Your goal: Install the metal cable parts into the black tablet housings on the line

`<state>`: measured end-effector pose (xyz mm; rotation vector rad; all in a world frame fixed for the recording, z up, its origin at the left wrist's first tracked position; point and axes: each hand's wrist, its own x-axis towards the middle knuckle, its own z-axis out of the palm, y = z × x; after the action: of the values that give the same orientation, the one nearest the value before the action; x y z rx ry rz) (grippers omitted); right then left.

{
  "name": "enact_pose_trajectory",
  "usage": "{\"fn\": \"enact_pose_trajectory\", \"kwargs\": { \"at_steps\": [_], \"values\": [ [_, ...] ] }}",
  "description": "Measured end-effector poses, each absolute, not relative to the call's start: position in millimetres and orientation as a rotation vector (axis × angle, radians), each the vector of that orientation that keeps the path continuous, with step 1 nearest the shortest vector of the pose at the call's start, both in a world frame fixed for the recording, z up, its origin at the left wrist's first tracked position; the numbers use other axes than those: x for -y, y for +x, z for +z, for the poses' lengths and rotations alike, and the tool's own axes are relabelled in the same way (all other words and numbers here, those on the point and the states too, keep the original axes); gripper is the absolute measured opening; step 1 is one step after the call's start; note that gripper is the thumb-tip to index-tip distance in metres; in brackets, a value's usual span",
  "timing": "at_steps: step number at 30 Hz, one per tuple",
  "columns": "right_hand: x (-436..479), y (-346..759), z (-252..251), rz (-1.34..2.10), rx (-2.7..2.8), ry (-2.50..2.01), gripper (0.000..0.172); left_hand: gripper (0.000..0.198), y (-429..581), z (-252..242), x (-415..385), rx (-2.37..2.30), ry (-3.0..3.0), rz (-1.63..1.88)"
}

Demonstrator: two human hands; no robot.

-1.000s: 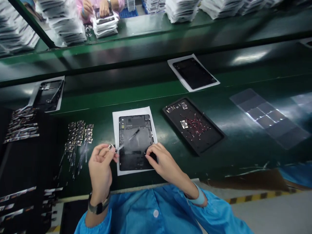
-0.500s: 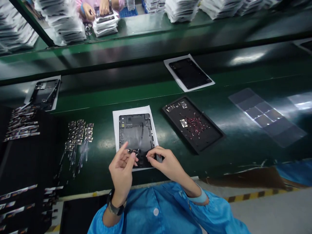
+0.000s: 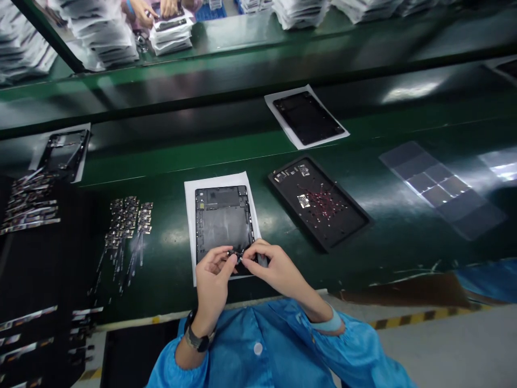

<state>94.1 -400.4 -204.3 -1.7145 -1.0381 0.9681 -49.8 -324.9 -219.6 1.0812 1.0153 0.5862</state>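
Note:
Between the fingertips of my left hand (image 3: 214, 277) is a small dark circuit board (image 3: 235, 254), pinched by thumb and fingers. My right hand (image 3: 274, 267) meets it from the right, its thumb and fingertips closed at the board's edge; whatever tiny piece they pinch is too small to make out. Both hands are above the lower part of a black tablet housing (image 3: 224, 223), which lies open side up on a white sheet (image 3: 189, 215). The housing's lower edge is partly hidden by my hands.
Right of the housing is a black tray (image 3: 339, 229) with thin red wires (image 3: 323, 203) and small boards. Several circuit boards with ribbon cables (image 3: 129, 215) lie on the left. Another housing (image 3: 309, 116) sits farther back. Across the bench, a co-worker's hands (image 3: 143, 11) work by stacked white packets (image 3: 100, 37).
My left hand has moved right with the circuit board, bringing it against my right fingertips. The dark cable seen over the housing has gone from its earlier spot. The view has shifted slightly.

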Motion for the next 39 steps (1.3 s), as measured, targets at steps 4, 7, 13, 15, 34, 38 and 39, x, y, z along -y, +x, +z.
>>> {"fn": "enact_pose_trajectory", "kwargs": {
  "at_steps": [4,7,13,15,34,38,39],
  "values": [
    [400.8,94.3,-204.2,0.967,1.028,-1.704,0.013,0.031,-49.9,-221.2,322.8,-1.014,1.045,0.576],
    [400.8,94.5,-203.6,0.97,1.029,-1.697,0.012,0.033,-49.6,-221.4,322.5,-1.003,1.033,0.567],
    [399.4,94.7,-203.6,1.01,1.029,-1.722,0.012,0.028,-50.5,-219.8,327.0,-1.03,1.196,0.645],
    [398.3,95.0,-204.4,1.018,1.019,-1.737,0.012,0.027,-51.2,-219.6,328.4,-1.036,1.277,0.662],
    [402.1,99.8,-208.5,1.026,1.03,-1.635,0.02,0.036,-53.3,-223.2,328.8,-0.883,1.938,0.614],
    [401.6,99.6,-208.3,1.011,1.05,-1.609,0.019,0.032,-51.9,-225.6,329.8,-0.879,2.01,0.671],
    [401.6,99.6,-208.4,1.008,1.056,-1.604,0.019,0.031,-51.5,-226.1,330.2,-0.882,2.026,0.692]
  ]
}}
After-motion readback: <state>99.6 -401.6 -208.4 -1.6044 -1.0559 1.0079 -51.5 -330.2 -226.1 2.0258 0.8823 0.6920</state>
